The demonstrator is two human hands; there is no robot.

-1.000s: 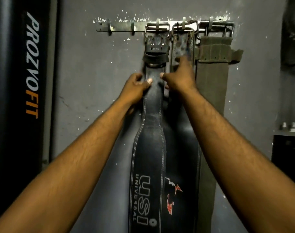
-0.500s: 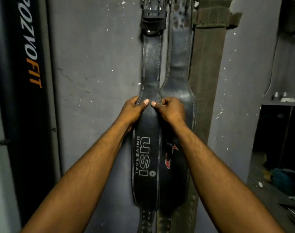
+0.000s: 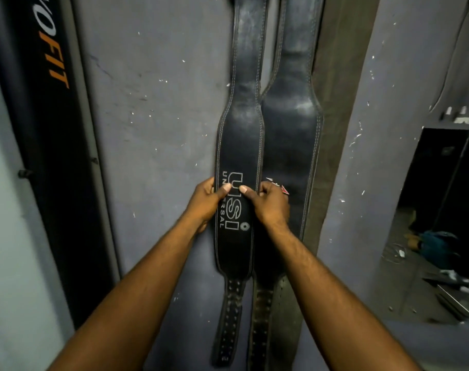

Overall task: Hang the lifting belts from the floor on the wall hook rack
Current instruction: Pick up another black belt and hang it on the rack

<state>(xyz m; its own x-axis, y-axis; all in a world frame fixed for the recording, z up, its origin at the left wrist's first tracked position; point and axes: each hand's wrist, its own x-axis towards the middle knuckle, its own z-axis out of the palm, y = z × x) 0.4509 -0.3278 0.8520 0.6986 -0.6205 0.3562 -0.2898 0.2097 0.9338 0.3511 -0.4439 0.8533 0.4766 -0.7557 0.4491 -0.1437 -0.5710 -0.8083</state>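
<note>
USI belt [image 3: 238, 135] hangs left of second belt [image 3: 292, 135], edges overlapping.

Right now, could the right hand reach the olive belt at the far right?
Probably yes. The right hand holds the USI belt, and the olive belt hangs past the middle black belt, its right edge uncovered.

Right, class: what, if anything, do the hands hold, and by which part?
Left hand and right hand grip the black leather USI belt by opposite edges of its wide logo section.

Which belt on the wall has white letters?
The leftmost black belt, which the left hand and right hand grip: it reads USI. The middle black belt shows a red mark; the brownish belt looks plain.
</note>
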